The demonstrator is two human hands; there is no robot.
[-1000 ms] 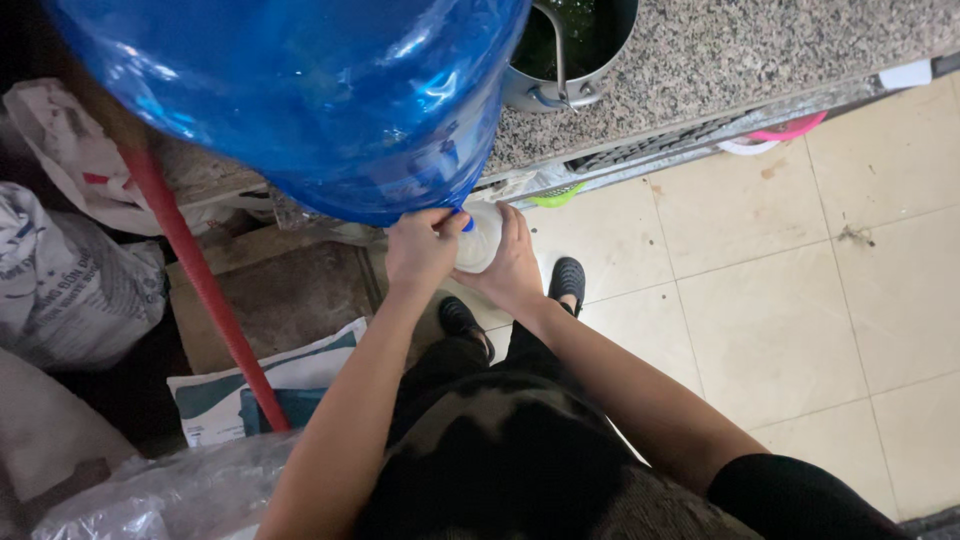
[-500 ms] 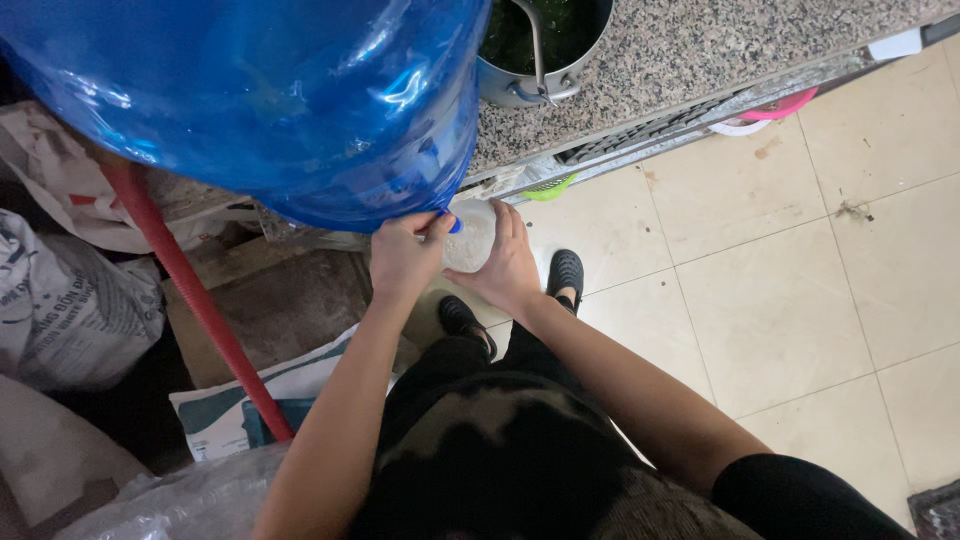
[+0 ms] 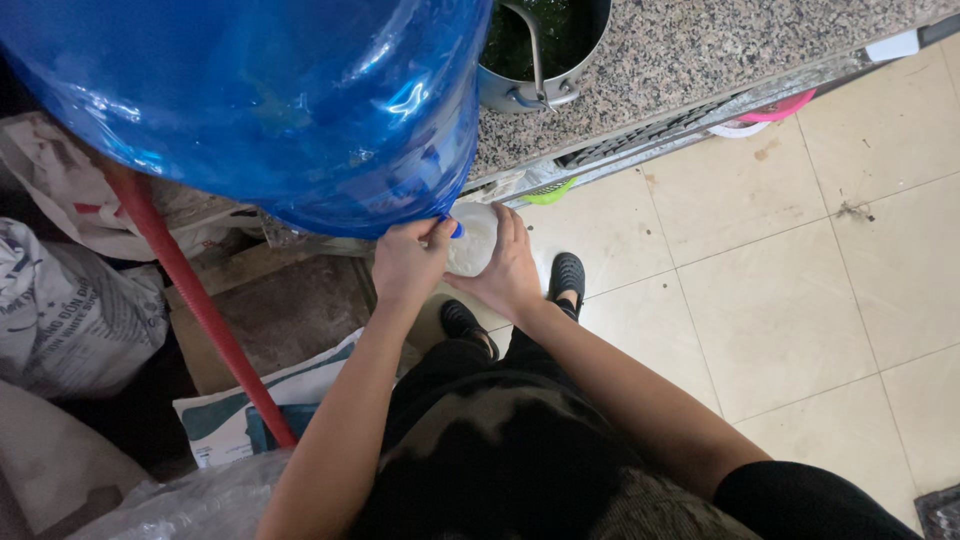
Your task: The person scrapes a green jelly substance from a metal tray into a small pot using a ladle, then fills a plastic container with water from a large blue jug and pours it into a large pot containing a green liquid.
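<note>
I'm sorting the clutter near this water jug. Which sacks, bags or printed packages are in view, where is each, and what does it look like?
Printed sack: left edge, below the blue jug; bulging, grey-white with dark print.
Flat printed bag: on the floor beside the left arm, behind the red pole; white with teal patches.
Crumpled bag: upper left under the jug; off-white with red marks.
Clear plastic bag: bottom left; wrinkled, see-through.
No screens or signs.

Head camera looks steeply down, close above the hands.
</note>
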